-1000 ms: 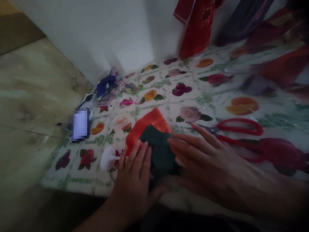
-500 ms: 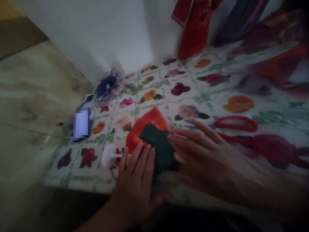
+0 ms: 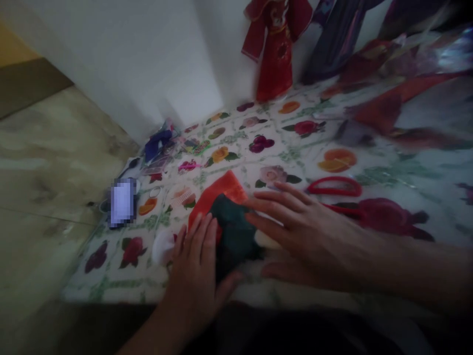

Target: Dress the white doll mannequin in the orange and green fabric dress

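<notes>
A dark green piece of cloth lies over a bright orange piece of cloth near the table's front edge. My left hand rests flat on the left side of the cloths, fingers stretched out and thumb apart. At the right edge of the green cloth is my right hand, its fingers spread and fingertips at the fabric. Part of a white round object shows just left of my left hand. Red-handled scissors lie beyond my right hand, which hides part of them.
A phone with a lit screen sits at the table's left edge. Small craft pieces and a blue cloth lie behind it. Against the wall stand a red robe-like garment and a dark purple one. Red fabric scraps lie at right.
The view has shifted, so the objects on the table appear slightly lower and further left. Both hands stay on the cloths, and the green cloth's upper corner looks differently shaped.
</notes>
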`<control>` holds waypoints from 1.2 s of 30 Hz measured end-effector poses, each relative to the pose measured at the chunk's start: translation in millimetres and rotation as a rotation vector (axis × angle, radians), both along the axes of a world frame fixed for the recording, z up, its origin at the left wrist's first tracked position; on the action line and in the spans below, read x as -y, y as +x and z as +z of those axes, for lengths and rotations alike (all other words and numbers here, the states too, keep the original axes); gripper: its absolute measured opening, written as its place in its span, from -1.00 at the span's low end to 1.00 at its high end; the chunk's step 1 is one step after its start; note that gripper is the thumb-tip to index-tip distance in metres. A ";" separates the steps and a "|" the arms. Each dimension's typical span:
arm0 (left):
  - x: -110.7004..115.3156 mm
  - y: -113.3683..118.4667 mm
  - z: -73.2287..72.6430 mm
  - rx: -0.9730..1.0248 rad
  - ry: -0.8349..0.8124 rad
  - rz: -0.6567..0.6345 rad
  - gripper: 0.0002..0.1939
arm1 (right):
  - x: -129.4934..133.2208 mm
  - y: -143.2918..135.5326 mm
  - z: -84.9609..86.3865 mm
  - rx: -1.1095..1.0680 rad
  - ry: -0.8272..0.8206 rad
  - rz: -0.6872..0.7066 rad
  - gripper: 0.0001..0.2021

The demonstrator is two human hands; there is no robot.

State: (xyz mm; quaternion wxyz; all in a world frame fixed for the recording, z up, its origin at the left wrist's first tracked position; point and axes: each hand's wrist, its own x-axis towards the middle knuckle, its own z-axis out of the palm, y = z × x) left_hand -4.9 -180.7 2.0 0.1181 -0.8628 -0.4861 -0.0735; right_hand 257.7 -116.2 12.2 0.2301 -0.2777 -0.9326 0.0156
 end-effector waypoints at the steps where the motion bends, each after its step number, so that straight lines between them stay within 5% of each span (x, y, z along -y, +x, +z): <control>1: -0.5 -1.8 5.8 0.008 0.003 -0.003 -0.16 | -0.8 5.6 4.7 0.003 -0.024 -0.008 -0.41; 6: -3.3 0.6 22.9 0.038 0.075 -0.063 -0.34 | 5.0 28.3 11.6 0.094 -0.060 -0.045 -0.54; 13: -16.1 22.0 6.7 0.036 0.083 -0.112 -0.44 | 11.8 23.5 7.0 0.154 -0.154 -0.065 -0.60; 18: -38.2 23.4 19.5 0.153 0.095 -0.117 -0.48 | -3.8 12.5 53.4 0.122 -0.232 0.002 -0.64; 24: -80.2 13.6 82.8 0.600 0.145 0.003 -0.57 | -50.5 -11.4 125.8 -0.258 -0.243 0.042 -0.38; 28: -99.8 16.6 117.1 0.853 0.151 0.019 -0.63 | -70.4 -30.6 157.5 -0.518 -0.385 0.016 -0.33; 31: -110.5 27.1 123.7 0.976 0.182 0.031 -0.63 | -77.3 -43.7 164.5 -0.655 -0.483 -0.032 -0.35; 36: -123.7 48.5 112.8 1.068 0.208 -0.031 -0.59 | -87.4 -54.0 168.5 -0.672 -0.468 -0.056 -0.42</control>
